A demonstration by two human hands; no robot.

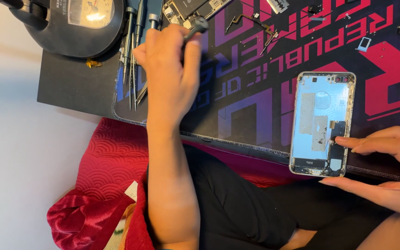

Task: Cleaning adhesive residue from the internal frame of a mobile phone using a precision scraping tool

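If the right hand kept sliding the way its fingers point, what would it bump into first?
The right hand points left, its fingertips already touching the lower end of the opened phone shell. It would press into that shell first; beyond it lies only bare dark mat.

**Count of things on the work mat**

There are 2 hands in view: 1 left hand [170,69] and 1 right hand [385,162].

There is 1 opened phone shell [321,122], silver and light blue inside, and 1 phone board assembly [193,9] at the top edge.

There is 1 dark screwdriver [195,27] in the left hand. Beside it lie about 3 more slim metal tools [133,55]; the exact number is hard to tell, because they overlap.

There is 1 round black device [77,23] with a dial, 1 flex cable [251,23], and 1 small SIM tray [363,44].

There is 1 printed mat [255,88], 1 black pad [75,83] under it, and 1 red cloth [103,176].
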